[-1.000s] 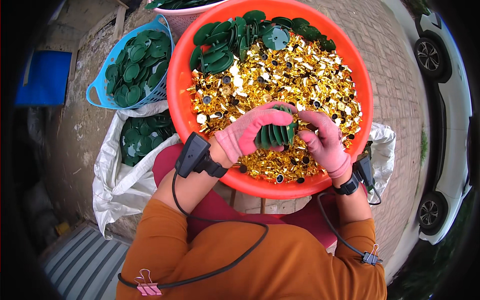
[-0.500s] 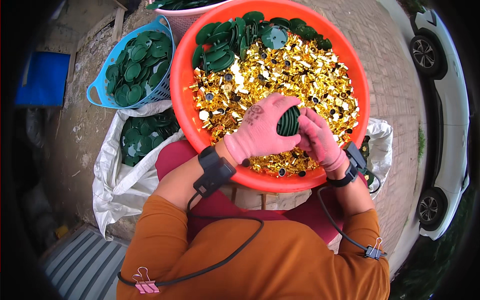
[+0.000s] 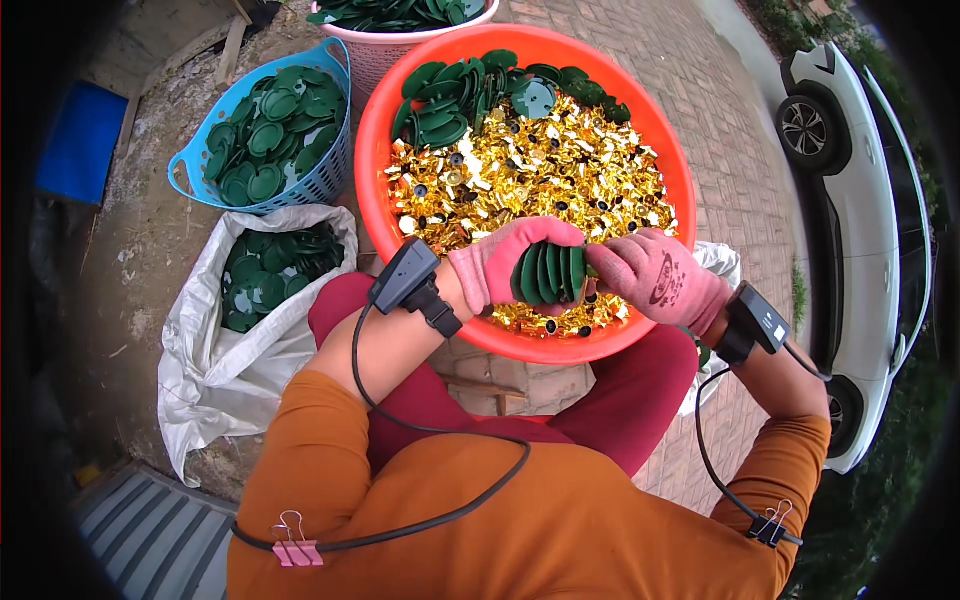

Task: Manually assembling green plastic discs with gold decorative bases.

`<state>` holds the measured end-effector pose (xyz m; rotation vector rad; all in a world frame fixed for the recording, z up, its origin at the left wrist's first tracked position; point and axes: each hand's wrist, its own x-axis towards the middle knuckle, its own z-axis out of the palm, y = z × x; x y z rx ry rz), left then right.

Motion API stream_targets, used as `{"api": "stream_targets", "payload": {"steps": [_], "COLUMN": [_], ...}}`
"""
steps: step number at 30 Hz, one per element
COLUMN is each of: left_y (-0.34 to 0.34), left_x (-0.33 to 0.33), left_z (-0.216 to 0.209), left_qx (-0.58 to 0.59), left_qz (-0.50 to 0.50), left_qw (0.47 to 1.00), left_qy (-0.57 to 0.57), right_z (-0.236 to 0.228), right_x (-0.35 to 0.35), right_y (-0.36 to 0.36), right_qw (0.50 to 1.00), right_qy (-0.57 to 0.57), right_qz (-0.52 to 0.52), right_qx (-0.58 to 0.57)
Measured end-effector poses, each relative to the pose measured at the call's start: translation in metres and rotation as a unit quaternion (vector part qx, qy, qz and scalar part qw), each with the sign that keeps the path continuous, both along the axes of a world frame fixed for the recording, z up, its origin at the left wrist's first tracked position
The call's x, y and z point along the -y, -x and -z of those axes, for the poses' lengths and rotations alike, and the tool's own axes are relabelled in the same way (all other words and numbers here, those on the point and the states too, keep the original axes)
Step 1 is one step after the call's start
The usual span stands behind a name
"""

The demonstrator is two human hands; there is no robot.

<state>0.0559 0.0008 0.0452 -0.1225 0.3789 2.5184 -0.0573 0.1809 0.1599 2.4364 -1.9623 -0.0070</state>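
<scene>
My left hand (image 3: 500, 258), in a pink glove, wraps round a row of dark green plastic discs (image 3: 546, 273), which stand on edge side by side and fan slightly apart. At the right end of that row, my gloved right hand (image 3: 660, 278) has its fingers pinched together; whatever is between them is hidden. Both hands are over the near part of a big orange-red basin (image 3: 374, 180). Shiny gold pieces (image 3: 560, 165) fill it, with small black round bits mixed in. More green discs (image 3: 440, 115) are heaped along the basin's far left side.
A blue basket (image 3: 335, 150) and a pink basket (image 3: 375, 55), both of green discs, stand left and behind. A white sack (image 3: 215, 350) with green discs sits at left. Another white sack (image 3: 718, 262) shows behind my right hand. A white car (image 3: 860, 230) is parked at right.
My right hand has moved right and turned its back upward. My left hand has tilted, so the discs now show edge-on and fanned. The whole view has shifted slightly.
</scene>
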Motion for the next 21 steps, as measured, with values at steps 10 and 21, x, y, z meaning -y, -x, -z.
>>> {"api": "stream_targets", "payload": {"steps": [10, 21], "left_y": [-0.014, 0.003], "left_x": [0.003, 0.005], "left_z": [-0.004, -0.026], "left_qx": [-0.199, -0.12], "left_qz": [-0.218, -0.233], "left_qw": [0.808, 0.92], "left_qy": [0.51, 0.292], "right_z": [0.056, 0.004], "right_x": [0.015, -0.146], "right_y": [-0.037, -0.001], "right_qw": [0.421, 0.694], "right_qy": [-0.098, 0.035], "right_qz": [0.484, 0.671], "right_qx": [0.761, 0.26]}}
